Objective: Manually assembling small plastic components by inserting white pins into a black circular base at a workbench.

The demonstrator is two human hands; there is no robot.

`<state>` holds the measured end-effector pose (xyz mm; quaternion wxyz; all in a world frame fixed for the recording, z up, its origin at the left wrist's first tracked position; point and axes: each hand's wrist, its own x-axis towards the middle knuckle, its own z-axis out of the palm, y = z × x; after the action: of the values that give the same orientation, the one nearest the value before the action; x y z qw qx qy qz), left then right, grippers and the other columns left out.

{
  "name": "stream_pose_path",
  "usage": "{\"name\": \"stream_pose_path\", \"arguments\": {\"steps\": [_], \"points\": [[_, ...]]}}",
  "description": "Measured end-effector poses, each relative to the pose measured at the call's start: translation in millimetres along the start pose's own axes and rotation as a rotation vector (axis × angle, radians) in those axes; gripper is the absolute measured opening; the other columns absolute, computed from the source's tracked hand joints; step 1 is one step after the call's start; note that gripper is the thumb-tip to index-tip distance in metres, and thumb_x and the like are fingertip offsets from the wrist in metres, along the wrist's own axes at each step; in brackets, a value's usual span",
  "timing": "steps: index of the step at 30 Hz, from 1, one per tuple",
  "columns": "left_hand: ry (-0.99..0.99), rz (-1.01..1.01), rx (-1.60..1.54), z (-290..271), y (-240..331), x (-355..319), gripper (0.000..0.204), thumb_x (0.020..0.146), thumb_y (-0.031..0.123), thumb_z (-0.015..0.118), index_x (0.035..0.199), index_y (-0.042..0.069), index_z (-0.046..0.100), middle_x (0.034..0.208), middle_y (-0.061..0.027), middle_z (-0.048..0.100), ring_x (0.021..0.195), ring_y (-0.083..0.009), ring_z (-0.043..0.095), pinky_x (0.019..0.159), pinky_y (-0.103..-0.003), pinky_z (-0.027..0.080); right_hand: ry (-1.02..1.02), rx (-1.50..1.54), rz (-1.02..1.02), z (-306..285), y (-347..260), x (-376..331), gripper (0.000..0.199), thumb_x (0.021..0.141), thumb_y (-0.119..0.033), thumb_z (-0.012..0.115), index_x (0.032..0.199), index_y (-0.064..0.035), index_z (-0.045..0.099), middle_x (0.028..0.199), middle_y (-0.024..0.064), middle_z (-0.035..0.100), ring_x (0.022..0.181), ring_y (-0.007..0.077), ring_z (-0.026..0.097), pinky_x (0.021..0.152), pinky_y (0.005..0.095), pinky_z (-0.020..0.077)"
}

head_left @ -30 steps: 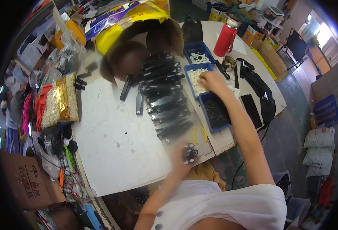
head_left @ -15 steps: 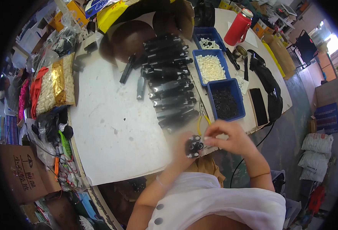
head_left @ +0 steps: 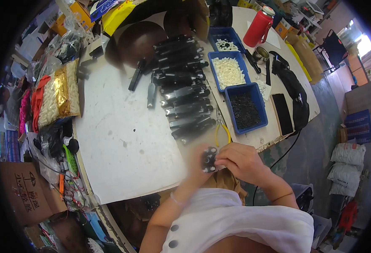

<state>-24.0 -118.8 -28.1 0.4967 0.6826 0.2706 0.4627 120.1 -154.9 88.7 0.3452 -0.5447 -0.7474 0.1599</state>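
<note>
My left hand [head_left: 197, 166], blurred, is wrapped around a black cylindrical part [head_left: 209, 159]. Its round end faces up, with small white bits around the edge. My right hand [head_left: 243, 162] has its thumb and fingers pinched together against the right side of that end. Whatever lies between those fingertips is hidden. Just beyond both hands, pliers with yellow handles [head_left: 228, 134] rest on the table. Farther off, a row of similar black parts [head_left: 185, 90] lies side by side, and two more dark pieces [head_left: 151, 95] lie to its left.
Right of the row stand a blue bin of black pieces [head_left: 263, 122], a blue bin of white pieces [head_left: 214, 72] and another blue bin [head_left: 212, 40]. A red flask [head_left: 259, 27], a dark phone-like slab [head_left: 282, 114] and a black bag [head_left: 300, 111] sit at the right. White sheeting [head_left: 122, 164] covers the left.
My right hand has moved left onto the end of the black part, its fingers closing together. A small white piece seen at its fingers before is now hidden. The view has shifted slightly.
</note>
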Motion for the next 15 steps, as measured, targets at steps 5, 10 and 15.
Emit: {"name": "stream_pose_path", "arguments": {"steps": [5, 10, 15], "points": [[0.033, 0.016, 0.021, 3.6, 0.6, 0.2, 0.064, 0.060, 0.017, 0.082, 0.110, 0.004, 0.043, 0.101, -0.0128, 0.052, 0.081, -0.0220, 0.055, 0.071, -0.029, 0.046, -0.055, -0.193, -0.042, -16.3, -15.4, 6.9, 0.010, 0.070, -0.007, 0.062, 0.077, -0.0033, 0.055, 0.075, 0.0073, 0.056, 0.069, 0.0234, 0.056, 0.060, 0.0314, 0.0453], [0.005, 0.201, 0.272, 1.0, -1.4, -1.5, 0.053, 0.064, 0.007, 0.071, 0.110, 0.002, 0.043, 0.097, -0.0174, 0.054, 0.081, -0.0277, 0.056, 0.070, -0.032, 0.046, -0.462, -0.782, -0.171, -14.2, -34.2, 7.5, 0.012, 0.062, -0.015, 0.055, 0.069, -0.0074, 0.048, 0.067, 0.0043, 0.047, 0.062, 0.0168, 0.048, 0.053, 0.0261, 0.0359], [0.030, 0.102, 0.122, 3.7, -2.5, -3.8, 0.052, 0.062, 0.006, 0.072, 0.107, 0.005, 0.047, 0.100, -0.0155, 0.052, 0.092, -0.0321, 0.052, 0.077, -0.038, 0.044, -0.543, -0.793, -0.073, -7.4, -42.8, 14.9, 0.012, 0.063, -0.017, 0.054, 0.067, -0.0062, 0.051, 0.059, 0.0048, 0.051, 0.054, 0.0188, 0.051, 0.048, 0.0285, 0.0364]]}}
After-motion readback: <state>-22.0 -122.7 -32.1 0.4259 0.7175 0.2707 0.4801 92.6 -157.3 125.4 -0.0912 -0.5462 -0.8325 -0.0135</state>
